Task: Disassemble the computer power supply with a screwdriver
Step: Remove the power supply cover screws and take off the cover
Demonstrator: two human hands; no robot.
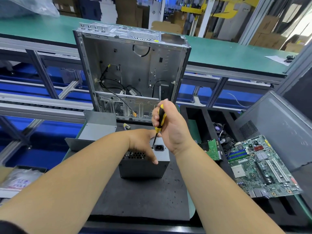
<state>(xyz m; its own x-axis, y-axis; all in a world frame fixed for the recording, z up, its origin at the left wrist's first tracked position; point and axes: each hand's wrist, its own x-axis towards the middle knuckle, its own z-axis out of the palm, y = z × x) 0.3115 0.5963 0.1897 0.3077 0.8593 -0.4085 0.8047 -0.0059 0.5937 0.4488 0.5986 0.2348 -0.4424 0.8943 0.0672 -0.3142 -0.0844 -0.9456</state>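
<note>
I see the power supply (145, 163) sitting on the black foam mat (143, 196) in the middle of the bench (191, 129), its socket face turned upward and slightly toward me, with the black mains inlet (159, 147) showing on top and a honeycomb vent grille (135, 155) just left of it. The box stands on end, so its long axis runs roughly up and down from the mat. My left hand (143, 142) lies over the top of the unit, fingers curled over the far edge and the thumb pressed down along the near corner, holding it. My right hand (170, 125) grips the yellow-and-black screwdriver (159, 123) by its handle, fist closed round it. The screwdriver is nearly upright, tilted a little with the handle leaning away and to the right; its shaft points down and its tip meets the top face just left of the mains inlet. Behind the power supply an emptied computer case (131, 70) stands upright with its open side toward me, loose black cables hanging inside. A grey sheet-metal cover (98, 129) lies to the left of the power supply, at the mat's far left corner. To the right, a green motherboard (260, 166) rests tilted across a black foam tray (202, 122), with a smaller green circuit board (211, 148) beside it and a grey case panel (276, 125) leaning behind.
</note>
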